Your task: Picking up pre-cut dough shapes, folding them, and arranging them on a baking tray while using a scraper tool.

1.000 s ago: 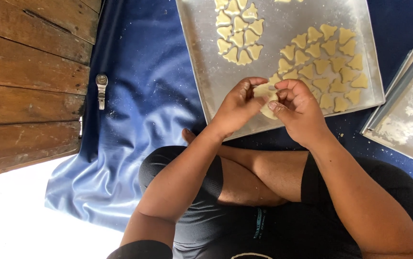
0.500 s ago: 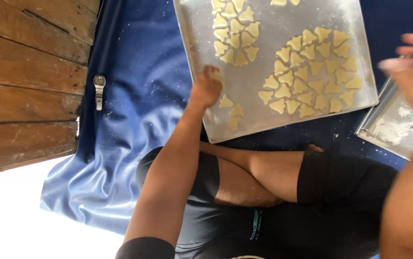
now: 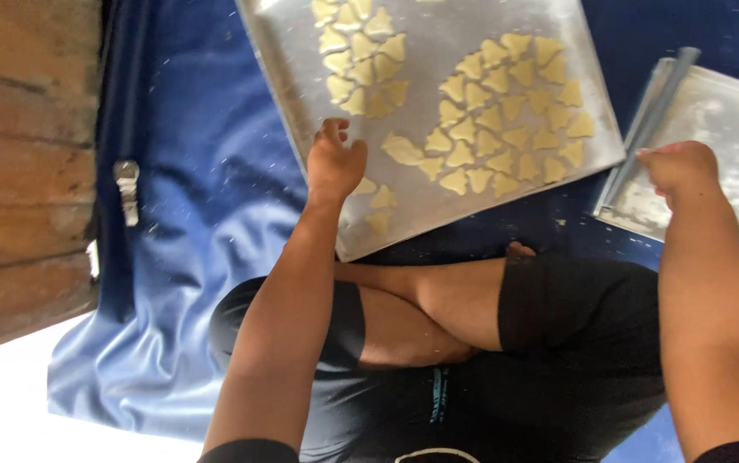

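A large metal baking tray (image 3: 438,51) lies on a blue cloth (image 3: 189,171) in front of my crossed legs. Several pale heart-shaped dough pieces (image 3: 507,120) cover it in clusters. My left hand (image 3: 333,161) rests on the tray's near left part, fingers spread, beside a dough piece (image 3: 404,150) and above two more dough pieces (image 3: 378,201). My right hand (image 3: 678,167) is off to the right, fingers curled, at the edge of a second floured tray (image 3: 721,129). Whether it holds anything is hidden.
A wooden plank wall (image 3: 22,171) runs along the left. A small metal clip (image 3: 128,184) lies on the cloth near it. A grey bar (image 3: 648,120) lies on the floured tray's left edge. A bright white floor patch (image 3: 9,411) is at the lower left.
A second ago both hands held a dough piece together over the tray's near edge. Since then the left hand went down onto the tray and the right hand swung right to the floured tray.
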